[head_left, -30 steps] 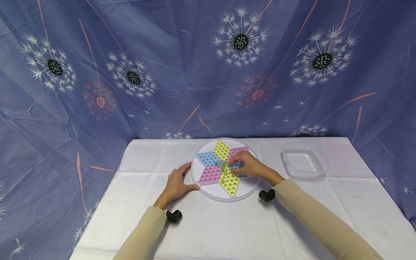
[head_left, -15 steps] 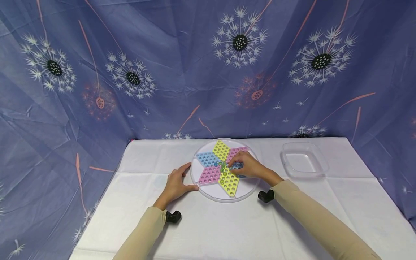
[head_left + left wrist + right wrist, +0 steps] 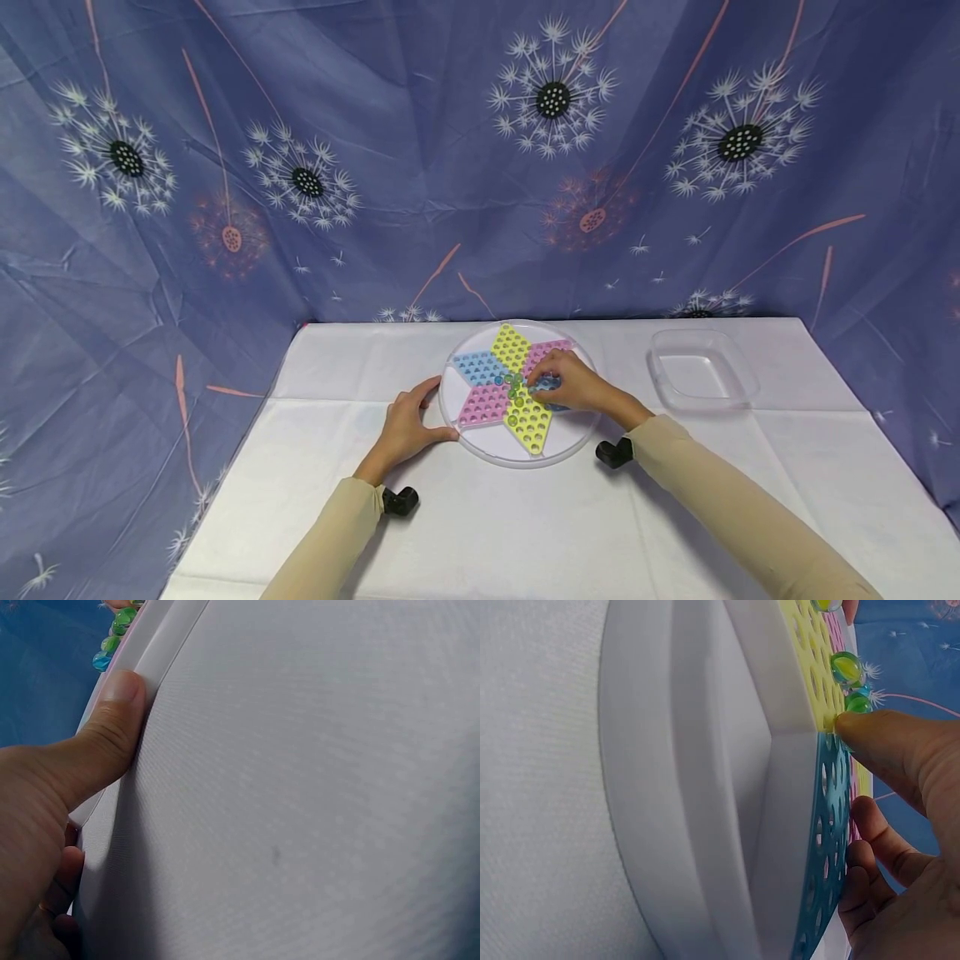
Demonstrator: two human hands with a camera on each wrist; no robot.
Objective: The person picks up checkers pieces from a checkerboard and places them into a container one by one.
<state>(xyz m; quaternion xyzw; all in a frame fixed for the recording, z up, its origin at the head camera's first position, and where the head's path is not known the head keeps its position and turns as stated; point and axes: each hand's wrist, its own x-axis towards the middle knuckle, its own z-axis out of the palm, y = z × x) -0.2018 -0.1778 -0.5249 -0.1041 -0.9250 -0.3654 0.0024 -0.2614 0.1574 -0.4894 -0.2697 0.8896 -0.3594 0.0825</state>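
Observation:
A round white Chinese checkers board (image 3: 480, 442) with a yellow, pink and blue star of holes lies on the table. My left hand (image 3: 405, 423) grips its left rim, thumb at the front and fingers farther back; in the left wrist view the thumb (image 3: 105, 739) presses the rim. Over the middle of the board, my right hand (image 3: 573, 381) pinches a small marble, mostly hidden by the fingertips. In the right wrist view the thumb (image 3: 889, 739) reaches the corner where yellow meets blue. Beside it sit a green marble (image 3: 857, 703) and a yellow-green marble (image 3: 846, 669).
A clear plastic box (image 3: 701, 392) stands to the right of the board. White cloth (image 3: 525, 533) covers the table, and a blue dandelion-print curtain (image 3: 420, 167) hangs behind. Several marbles, among them a blue marble (image 3: 499, 380), sit near the star's centre.
Both hands keep their places at the board. The whole view has shifted only slightly.

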